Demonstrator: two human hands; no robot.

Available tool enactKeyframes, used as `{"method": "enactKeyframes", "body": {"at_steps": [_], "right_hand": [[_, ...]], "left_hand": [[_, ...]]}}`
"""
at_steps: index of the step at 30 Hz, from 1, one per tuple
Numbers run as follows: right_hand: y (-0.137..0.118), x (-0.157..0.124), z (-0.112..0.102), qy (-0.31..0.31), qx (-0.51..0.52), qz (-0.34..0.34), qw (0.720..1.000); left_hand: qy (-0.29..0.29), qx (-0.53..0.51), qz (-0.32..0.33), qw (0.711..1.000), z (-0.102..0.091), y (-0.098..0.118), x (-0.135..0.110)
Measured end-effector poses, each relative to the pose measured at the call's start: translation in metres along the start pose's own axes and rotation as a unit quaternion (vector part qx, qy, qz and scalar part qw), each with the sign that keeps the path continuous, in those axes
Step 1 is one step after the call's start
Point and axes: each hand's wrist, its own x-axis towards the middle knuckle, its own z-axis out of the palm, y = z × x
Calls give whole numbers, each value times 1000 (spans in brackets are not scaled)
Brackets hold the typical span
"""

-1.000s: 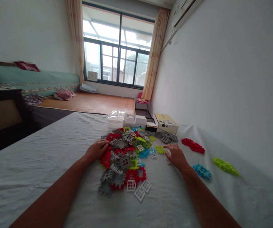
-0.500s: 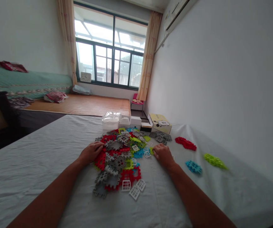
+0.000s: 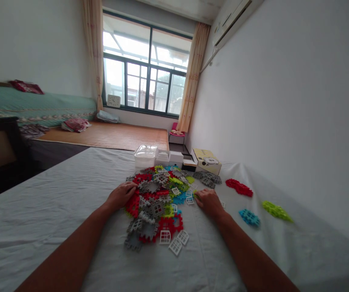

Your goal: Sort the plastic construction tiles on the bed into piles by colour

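Observation:
A heap of flat plastic interlocking building pieces (image 3: 151,186) in red, grey, blue and yellow-green lies between my hands on a pale cloth. My left hand (image 3: 122,196) rests against the heap's left edge by the red pieces, its fingers loosely stretched and partly hidden; no piece shows in its grasp. On the other side, my right hand (image 3: 208,201) has its fingers curled over a small yellow-green piece (image 3: 195,194), most of which is covered. Small white window pieces (image 3: 175,245) lie at the front of the heap, and a few more sit among the coloured ones.
Right of my right hand are separate red (image 3: 239,187), blue (image 3: 249,218) and yellow-green piles (image 3: 276,211). A grey pile (image 3: 207,179) lies before a yellow box (image 3: 207,161). Behind the heap stand a clear plastic tub (image 3: 145,157) and small white boxes (image 3: 176,158). A wall borders the right.
The view has shifted slightly, so the whole scene sits a little further right and lower. Both hands stay nearly in place beside the heap.

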Motion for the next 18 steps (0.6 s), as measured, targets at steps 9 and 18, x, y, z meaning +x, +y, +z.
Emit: {"method": "enactKeyframes", "body": {"at_steps": [9, 18], "right_hand": [[9, -1, 8, 5, 107, 36, 994], [8, 0, 2, 50, -4, 30, 998]], "left_hand": [[6, 5, -2, 1000, 2, 0, 0], [1, -2, -4, 1000, 2, 0, 0]]}}
